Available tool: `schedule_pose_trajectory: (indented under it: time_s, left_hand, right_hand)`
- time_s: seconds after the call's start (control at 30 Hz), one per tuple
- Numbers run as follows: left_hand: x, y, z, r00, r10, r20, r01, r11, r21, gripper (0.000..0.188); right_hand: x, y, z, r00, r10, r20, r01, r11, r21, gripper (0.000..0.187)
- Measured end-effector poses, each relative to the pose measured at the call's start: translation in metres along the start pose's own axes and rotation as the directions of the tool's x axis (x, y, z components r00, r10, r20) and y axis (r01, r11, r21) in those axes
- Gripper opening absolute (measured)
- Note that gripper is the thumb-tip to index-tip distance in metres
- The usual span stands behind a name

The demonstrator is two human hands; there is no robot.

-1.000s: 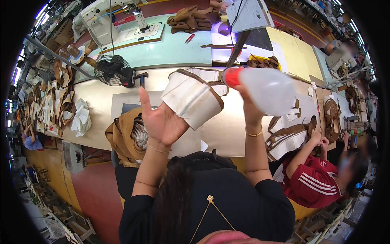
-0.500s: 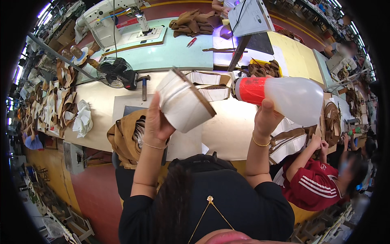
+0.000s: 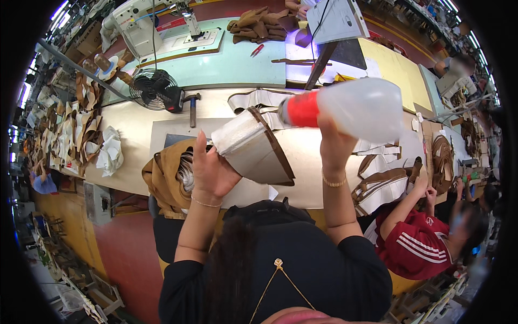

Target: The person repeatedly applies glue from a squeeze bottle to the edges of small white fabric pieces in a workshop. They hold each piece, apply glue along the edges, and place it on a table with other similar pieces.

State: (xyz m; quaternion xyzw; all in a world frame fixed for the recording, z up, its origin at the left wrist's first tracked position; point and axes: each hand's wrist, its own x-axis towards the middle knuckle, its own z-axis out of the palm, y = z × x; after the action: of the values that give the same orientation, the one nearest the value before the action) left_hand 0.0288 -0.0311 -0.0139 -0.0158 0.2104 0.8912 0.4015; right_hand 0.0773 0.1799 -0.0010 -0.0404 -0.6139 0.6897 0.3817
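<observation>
My left hand holds a curved white-lined piece with a brown edge up over the table, gripping its left end with the thumb raised. In my right hand is a translucent squeeze bottle with a red band, tilted on its side. Its dark cap end points left, close to the upper right edge of the piece. Behind the bottle tip, pale strips with brown edging lie on the table. A folded brown leather bundle sits left of my left hand.
A hammer and a black fan stand at the far left of the table, with a white sewing machine behind. White and brown pieces lie at the right, beside a co-worker in a red shirt.
The bottle has moved left, toward the piece. The piece has shifted slightly right and down, and my left hand has dropped a little with it.
</observation>
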Motion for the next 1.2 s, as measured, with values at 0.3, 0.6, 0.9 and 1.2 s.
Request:
schedule_pose_trajectory:
  time_s: [0.3, 0.6, 0.9, 1.2]
  left_hand:
    - [0.008, -0.001, -0.003, 1.0, 0.022, 0.008, -0.023, 0.993, 0.115, 0.093]
    - [0.017, -0.007, 0.019, 0.979, -0.09, 0.183, 0.127, 0.972, -0.199, 0.1]
    - [0.024, -0.015, 0.031, 0.953, -0.101, 0.284, 0.16, 0.968, -0.192, 0.111]
    - [0.023, -0.016, 0.031, 0.959, -0.127, 0.253, 0.162, 0.979, -0.125, 0.113]
  right_hand:
    - [0.004, -0.007, 0.006, 0.991, -0.131, 0.009, 0.131, 0.991, 0.008, 0.038]
    - [-0.002, -0.003, 0.004, 0.969, -0.19, 0.159, 0.221, 0.953, -0.207, 0.032]
    - [-0.005, 0.003, 0.003, 0.941, 0.025, 0.337, 0.024, 0.99, -0.139, 0.048]
    - [0.01, -0.015, 0.004, 0.897, 0.065, 0.438, 0.056, 0.965, -0.258, 0.042]
